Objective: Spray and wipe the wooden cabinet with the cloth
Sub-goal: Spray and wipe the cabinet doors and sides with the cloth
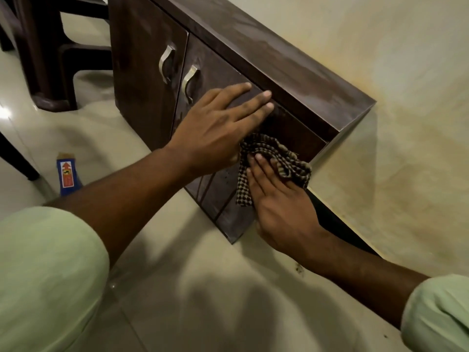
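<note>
Some cloth (284, 154) seems hidden beneath the right hand (281, 209).

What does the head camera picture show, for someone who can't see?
The right hand presses a checked cloth against the dark wooden cabinet door; the left hand rests flat above it. A blue container lies on the floor.

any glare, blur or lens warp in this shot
Head view: dim warm light; a glare spot on the floor at far left; streaky reflections on the glossy cabinet door; soft shadows under the arms; the wide lens slightly bows the cabinet's edges; left hand, right hand and cloth are sharp.
</note>
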